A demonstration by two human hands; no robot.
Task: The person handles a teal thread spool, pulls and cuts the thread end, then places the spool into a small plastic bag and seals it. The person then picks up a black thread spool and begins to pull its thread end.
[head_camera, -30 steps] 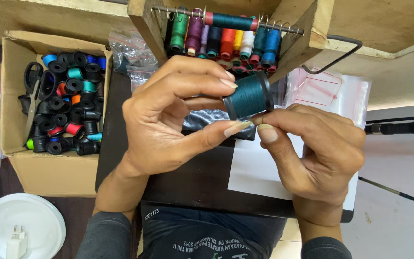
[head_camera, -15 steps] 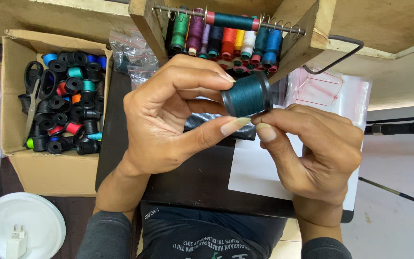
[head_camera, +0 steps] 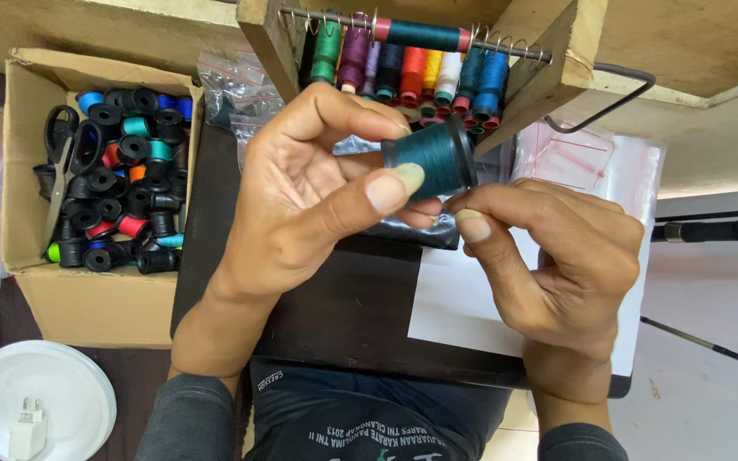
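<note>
- Holding a dark teal, cylindrical spool of thread (head_camera: 430, 157), the left hand (head_camera: 313, 201) keeps it raised above the black bench (head_camera: 318, 299), just below the wooden thread rack (head_camera: 557, 60).
- Left fingers (head_camera: 390, 189): thumb pressed on the near side of the spool, the other fingers curled over its far side, so the spool is pinched between them.
- The right hand (head_camera: 557, 256) sits just beside the spool; its thumb and forefinger are pressed together at the spool's lower edge, apparently pinching a loose thread end, though the strand itself is too fine to make out.
- Step in hand, as judged: locating or drawing off the free end of the thread from the held spool.
- Next move, as judged: calls for a steady left grip and a light, even pull by the right fingers, lest the fine strand slip.
- Surroundings: a row of coloured spools (head_camera: 424, 64) hangs on the rack's metal rod; an open cardboard box of small mixed-colour bobbins (head_camera: 121, 188) stands to the left, with black-handled scissors (head_camera: 61, 162) in it; a white paper sheet (head_camera: 463, 299) lies on the bench; a white round lid (head_camera: 40, 401) lies lower left.
</note>
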